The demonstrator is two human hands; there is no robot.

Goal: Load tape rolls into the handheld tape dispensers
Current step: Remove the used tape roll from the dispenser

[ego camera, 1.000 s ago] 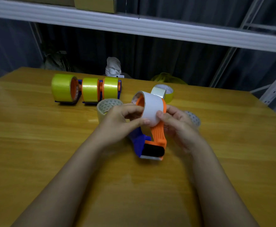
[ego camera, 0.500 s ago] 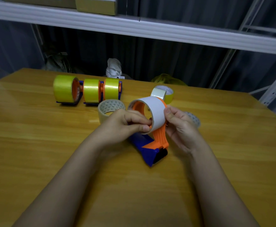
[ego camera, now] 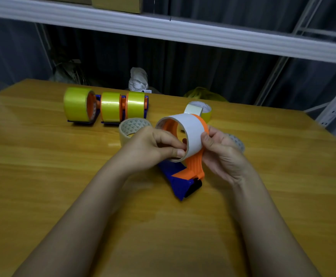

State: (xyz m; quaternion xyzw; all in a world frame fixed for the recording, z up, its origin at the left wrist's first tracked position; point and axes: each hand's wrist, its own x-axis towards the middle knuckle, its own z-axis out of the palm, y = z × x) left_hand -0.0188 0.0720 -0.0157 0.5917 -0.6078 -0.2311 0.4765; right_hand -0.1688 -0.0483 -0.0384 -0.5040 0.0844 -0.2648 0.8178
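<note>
Yellow rolls sit loaded in three dispensers (ego camera: 105,108) at worktop (ego camera: 43,176) rear. We pinch white core (ego camera: 191,132) with left hand (ego camera: 153,148) — right hand (ego camera: 221,150) grips orange-blue dispenser (ego camera: 185,174). Spare rolls (ego camera: 133,126) remain.

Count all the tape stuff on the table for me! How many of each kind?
Loaded dispensers with yellow tape: 3
Dispenser in the hands, holding a white core: 1
Loose rolls: 3
Total: 7
</note>
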